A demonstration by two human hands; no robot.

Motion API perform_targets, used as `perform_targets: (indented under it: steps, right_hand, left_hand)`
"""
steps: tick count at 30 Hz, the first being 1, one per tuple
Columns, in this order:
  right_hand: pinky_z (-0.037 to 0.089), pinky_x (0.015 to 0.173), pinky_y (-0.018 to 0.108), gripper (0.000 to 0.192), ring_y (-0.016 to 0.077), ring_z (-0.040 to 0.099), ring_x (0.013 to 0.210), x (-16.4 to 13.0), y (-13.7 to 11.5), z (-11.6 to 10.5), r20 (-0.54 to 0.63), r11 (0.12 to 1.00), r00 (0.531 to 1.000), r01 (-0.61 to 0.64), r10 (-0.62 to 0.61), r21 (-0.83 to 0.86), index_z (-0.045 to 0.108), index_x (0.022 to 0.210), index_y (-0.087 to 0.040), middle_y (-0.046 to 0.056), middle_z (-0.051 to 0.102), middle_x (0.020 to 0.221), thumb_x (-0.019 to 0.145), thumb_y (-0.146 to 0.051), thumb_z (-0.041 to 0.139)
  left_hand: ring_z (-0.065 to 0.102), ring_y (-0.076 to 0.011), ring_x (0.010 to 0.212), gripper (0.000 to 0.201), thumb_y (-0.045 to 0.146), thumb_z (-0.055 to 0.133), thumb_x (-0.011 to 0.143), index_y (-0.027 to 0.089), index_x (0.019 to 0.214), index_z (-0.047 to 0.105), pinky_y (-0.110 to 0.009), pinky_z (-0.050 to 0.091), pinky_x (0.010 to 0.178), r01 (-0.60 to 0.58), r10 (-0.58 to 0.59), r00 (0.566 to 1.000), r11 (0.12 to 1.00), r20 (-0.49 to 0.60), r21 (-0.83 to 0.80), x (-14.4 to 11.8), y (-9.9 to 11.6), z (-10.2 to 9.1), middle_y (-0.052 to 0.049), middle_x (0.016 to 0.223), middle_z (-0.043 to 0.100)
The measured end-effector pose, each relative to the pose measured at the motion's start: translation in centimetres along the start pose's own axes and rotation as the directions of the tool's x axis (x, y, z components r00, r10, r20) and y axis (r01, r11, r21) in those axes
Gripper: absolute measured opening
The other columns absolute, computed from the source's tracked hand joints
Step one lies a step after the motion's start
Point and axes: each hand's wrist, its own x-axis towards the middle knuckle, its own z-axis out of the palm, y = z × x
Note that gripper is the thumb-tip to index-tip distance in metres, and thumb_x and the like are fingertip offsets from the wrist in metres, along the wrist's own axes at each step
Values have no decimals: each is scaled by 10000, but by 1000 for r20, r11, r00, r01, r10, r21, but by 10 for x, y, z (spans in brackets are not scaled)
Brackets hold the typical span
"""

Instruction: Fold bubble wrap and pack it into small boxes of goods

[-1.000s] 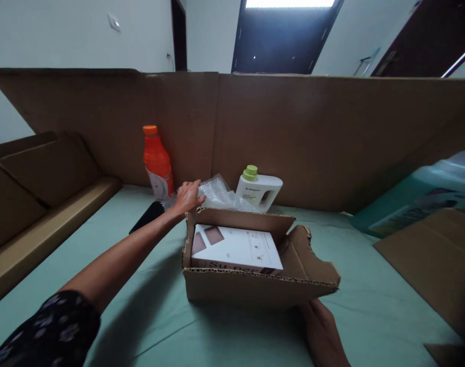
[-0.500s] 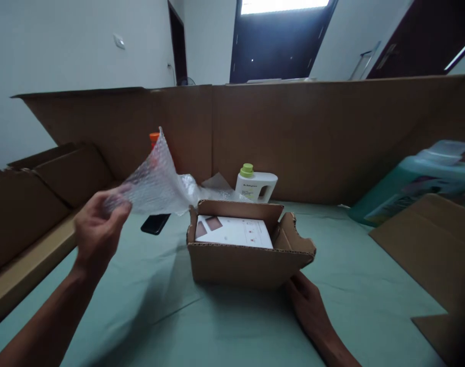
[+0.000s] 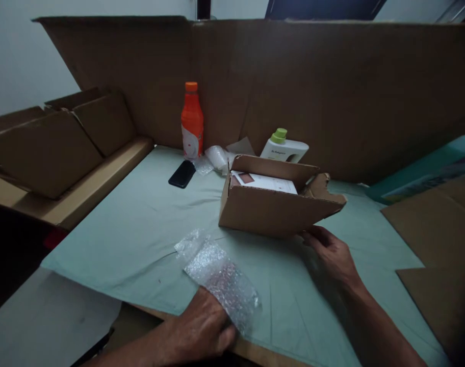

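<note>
**Operator:** Since half a second ago, what has moved?

**Manual:** Your left hand (image 3: 200, 331) has brought the bubble wrap sheet (image 3: 219, 278) down from the air beside the cardboard box (image 3: 274, 209) and laid it flat on the green cloth (image 3: 133, 229), at the near edge of the table. Your view has tipped downward as well. Your right hand (image 3: 330, 252) remains at the near right corner of the box.

**Operator:** Where does the sheet lie from my fingers?

**Manual:** It runs away from your left hand, up and to the left. Its long axis is a diagonal from the near right end under your fingertips to the crumpled far left end. The near end touches your left hand; the far end stops short of the box, with bare cloth between them.

**Operator:** State of the fingers?

**Manual:** Left hand: fingers curled together, pressing on or pinching the near end of the sheet; you cannot tell which, because the back of the hand hides the tips. Right hand: fingers loosely bent, tips touching the lower front wall of the box, gripping nothing.

**Operator:** Which hand is nearer the sheet?

**Manual:** The left, already in contact. The right is well apart from it, on the box side.

**Operator:** What lies beyond?

**Manual:** A white carton (image 3: 265, 182) sits inside the box. Behind it stand an orange bottle (image 3: 191, 122) and a white jug (image 3: 284, 148), with a black phone (image 3: 182, 174) and more wrap (image 3: 217, 157) near them.
</note>
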Motion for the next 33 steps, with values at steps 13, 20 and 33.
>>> perform_targets:
  steps: [13, 20, 33]
  right_hand:
    - [581, 838, 439, 653, 339, 684, 1073, -64, 11, -7, 56, 980, 998, 0, 11, -198, 602, 1278, -209, 153, 711, 1177, 766, -608, 677]
    - [588, 818, 451, 592, 318, 713, 964, -8, 7, 18, 112, 998, 993, 30, -23, -57, 572, 1166, -184, 154, 719, 1116, 727, -562, 696]
    - [572, 824, 435, 426, 294, 699, 915, -11, -2, 46, 125, 988, 988, 102, -87, -120, 610, 1138, -168, 125, 738, 1025, 820, -453, 616]
  left_hand:
    - [683, -200, 1058, 262, 352, 620, 941, 361, 1198, 671, -293, 563, 890, 9, 54, 978, 954, 202, -300, -28, 4, -99, 16, 1158, 731]
    - [497, -357, 1337, 765, 329, 698, 752, 173, 1454, 437, -493, 474, 1043, 186, -309, 915, 893, -257, -410, 116, -66, -107, -174, 1495, 492]
    - [649, -294, 1094, 589, 423, 585, 839, 157, 1356, 489, -415, 534, 906, 195, -309, 921, 892, -235, -408, 109, -93, -97, -128, 1254, 663]
